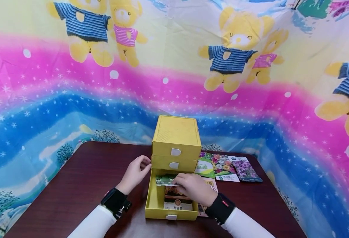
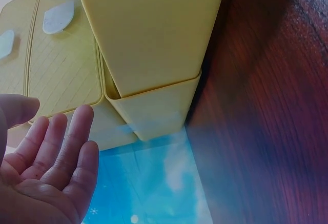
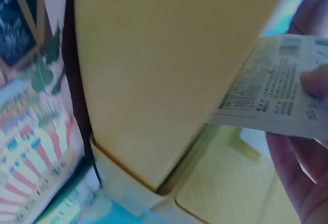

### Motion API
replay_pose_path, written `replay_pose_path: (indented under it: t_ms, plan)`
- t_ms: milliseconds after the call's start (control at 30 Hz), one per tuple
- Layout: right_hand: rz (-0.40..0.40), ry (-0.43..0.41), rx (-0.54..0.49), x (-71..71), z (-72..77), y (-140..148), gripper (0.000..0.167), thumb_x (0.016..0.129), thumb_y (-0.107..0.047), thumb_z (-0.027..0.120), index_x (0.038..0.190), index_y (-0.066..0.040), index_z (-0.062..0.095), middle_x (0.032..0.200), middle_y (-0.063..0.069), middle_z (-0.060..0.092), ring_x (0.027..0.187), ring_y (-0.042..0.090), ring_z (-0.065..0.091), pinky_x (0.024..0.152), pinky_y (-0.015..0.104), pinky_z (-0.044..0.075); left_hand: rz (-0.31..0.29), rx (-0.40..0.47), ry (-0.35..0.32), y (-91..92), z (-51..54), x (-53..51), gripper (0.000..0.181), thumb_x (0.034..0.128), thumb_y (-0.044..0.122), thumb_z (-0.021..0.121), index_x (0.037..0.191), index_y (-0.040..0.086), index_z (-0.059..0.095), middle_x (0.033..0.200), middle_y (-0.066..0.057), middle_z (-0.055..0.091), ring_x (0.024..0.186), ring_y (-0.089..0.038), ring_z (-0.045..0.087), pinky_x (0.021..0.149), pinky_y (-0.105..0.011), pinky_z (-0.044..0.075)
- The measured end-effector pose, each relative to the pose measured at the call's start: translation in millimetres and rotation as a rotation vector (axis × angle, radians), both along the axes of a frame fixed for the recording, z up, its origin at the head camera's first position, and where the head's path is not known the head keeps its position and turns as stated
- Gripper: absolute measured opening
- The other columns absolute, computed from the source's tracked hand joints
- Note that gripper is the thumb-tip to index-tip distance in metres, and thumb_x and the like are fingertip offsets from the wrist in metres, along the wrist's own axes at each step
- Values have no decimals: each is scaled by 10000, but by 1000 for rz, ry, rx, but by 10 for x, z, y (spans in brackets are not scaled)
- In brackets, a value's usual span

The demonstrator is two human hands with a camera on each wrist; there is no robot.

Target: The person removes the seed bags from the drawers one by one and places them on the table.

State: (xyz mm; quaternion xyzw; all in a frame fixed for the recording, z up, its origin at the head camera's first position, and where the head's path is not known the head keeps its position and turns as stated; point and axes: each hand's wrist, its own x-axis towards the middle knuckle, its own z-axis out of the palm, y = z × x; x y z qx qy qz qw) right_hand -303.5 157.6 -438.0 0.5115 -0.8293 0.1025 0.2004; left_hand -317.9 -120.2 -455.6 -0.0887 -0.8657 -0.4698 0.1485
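A yellow three-drawer box (image 1: 176, 132) stands on the table with its bottom drawer (image 1: 154, 198) pulled out. My right hand (image 1: 196, 188) pinches a seed packet (image 1: 164, 180) above the drawer; in the right wrist view the packet (image 3: 261, 88) shows a side with printed text, thumb on top and fingers underneath. Another seed packet (image 1: 178, 204), dark and cream with Chinese characters, lies inside the drawer. Beside the box's left side is my left hand (image 1: 134, 173), holding nothing. Its fingers (image 2: 74, 137) are loosely bent near the drawer fronts; whether they touch the box I cannot tell.
Right of the box lie several flower seed packets (image 1: 226, 168) on the dark wooden table (image 1: 103, 165). A pink-and-white packet (image 1: 211, 183) sits against the drawer's right side, partly hidden by my right hand. A patterned cloth (image 1: 168, 66) hangs behind the table.
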Motion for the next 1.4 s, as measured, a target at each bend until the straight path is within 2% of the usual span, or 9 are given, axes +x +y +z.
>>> replay_pose_path:
  t_ms: [100, 300, 467, 667, 800, 1000, 1233, 1300, 1400]
  plan:
    - [-3, 70, -70, 24, 91, 41, 177, 905, -95, 769, 1047, -193, 726, 975, -93, 694, 763, 7, 649, 679, 152, 525, -1, 0, -1, 1, 3, 8, 107, 972, 114, 684, 1076, 103, 659, 1018, -33, 661, 882, -159, 655, 820, -378, 550]
    - [-29, 113, -141, 74, 290, 159, 209, 875, -86, 796, 1044, -187, 726, 959, -72, 702, 776, 38, 660, 683, 185, 538, 2, -2, -5, -2, -2, 17, 105, 975, 114, 681, 1078, 111, 659, 1019, -30, 662, 888, -158, 651, 820, -376, 547]
    - [-56, 123, -157, 104, 423, 320, 220, 866, -88, 810, 1039, -186, 716, 943, -72, 689, 780, 36, 648, 670, 192, 530, 3, -7, -9, -5, -4, 26, 114, 979, 119, 679, 1089, 96, 661, 1018, -28, 661, 893, -162, 651, 827, -384, 545]
    - [-105, 98, -185, 169, 589, 582, 254, 870, -78, 796, 1066, -202, 693, 1004, -76, 691, 827, 34, 655, 692, 200, 543, 3, -13, -11, -6, -7, 28, 140, 984, 128, 677, 1110, 70, 661, 1021, -27, 659, 894, -160, 646, 825, -383, 540]
    - [-132, 102, -233, 202, 687, 785, 262, 864, -46, 788, 1058, -193, 689, 986, -72, 694, 767, 23, 634, 653, 207, 520, 2, -11, -12, -6, -4, 27, 141, 984, 128, 678, 1112, 71, 659, 1026, -29, 659, 896, -161, 646, 824, -383, 541]
    - [-244, 153, -259, 243, 749, 1114, 321, 816, -14, 813, 1060, -184, 694, 991, -66, 689, 796, 45, 635, 650, 225, 502, 3, -14, -17, -8, -6, 28, 132, 986, 135, 678, 1107, 88, 656, 1024, -23, 656, 894, -152, 644, 825, -377, 542]
    - [-368, 183, -268, 304, 723, 1495, 354, 808, -11, 820, 1092, -190, 706, 1047, -55, 689, 867, 61, 612, 747, 139, 400, 6, -17, -9, -10, -14, 29, 109, 979, 131, 684, 1083, 123, 654, 1022, -19, 658, 886, -145, 642, 815, -374, 543]
    - [-398, 188, -265, 302, 696, 1589, 352, 804, -12, 825, 1086, -192, 714, 1039, -55, 690, 881, 81, 639, 760, 144, 425, 5, -17, -7, -11, -17, 30, 108, 980, 132, 684, 1083, 126, 653, 1022, -18, 658, 887, -144, 642, 816, -375, 543]
    - [-430, 193, -264, 295, 641, 1720, 338, 786, 6, 830, 1039, -190, 721, 991, -59, 685, 828, 89, 650, 707, 173, 466, 3, -21, -5, -11, -25, 34, 108, 980, 130, 683, 1083, 126, 652, 1022, -15, 658, 888, -140, 642, 812, -372, 543]
